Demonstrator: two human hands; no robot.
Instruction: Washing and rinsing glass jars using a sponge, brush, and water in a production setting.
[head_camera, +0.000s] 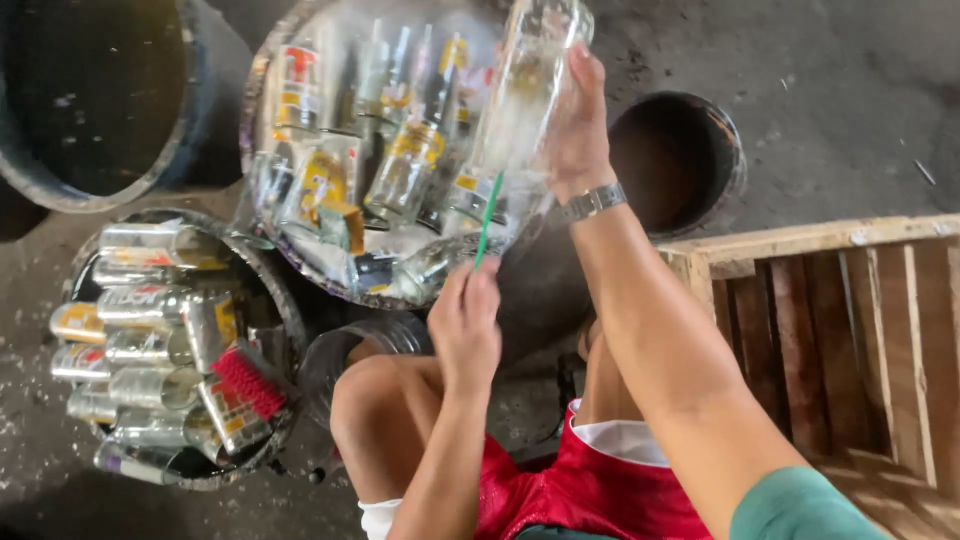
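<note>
Knees and red shorts (590, 490) fill the bottom of my view, the person seated low over a grey concrete floor (830, 130). Just above the left knee, the left hand (465, 325) is closed in a pinch around a thin green stick (488, 222), which slants up toward the mouth end of the clear glass bottle (520, 100). The right hand (575, 130), with a metal wristwatch (592, 202) on its wrist, is wrapped around that bottle and holds it tilted in the air, base up, over the big round tub (262, 80).

To the right I see a slatted wooden crate (830, 330), its rim near the right forearm. To the left sits a round dark basin (285, 300) packed with clear labelled bottles lying on their sides, a red brush (248, 383) resting at its near edge. Beyond the hands, the big tub holds more glass bottles in cloudy water, several with yellow and red labels. Farther off, a dark round bucket (725, 130) stands on the floor behind the right wrist, and a large dark barrel (170, 140) occupies the top left corner.
</note>
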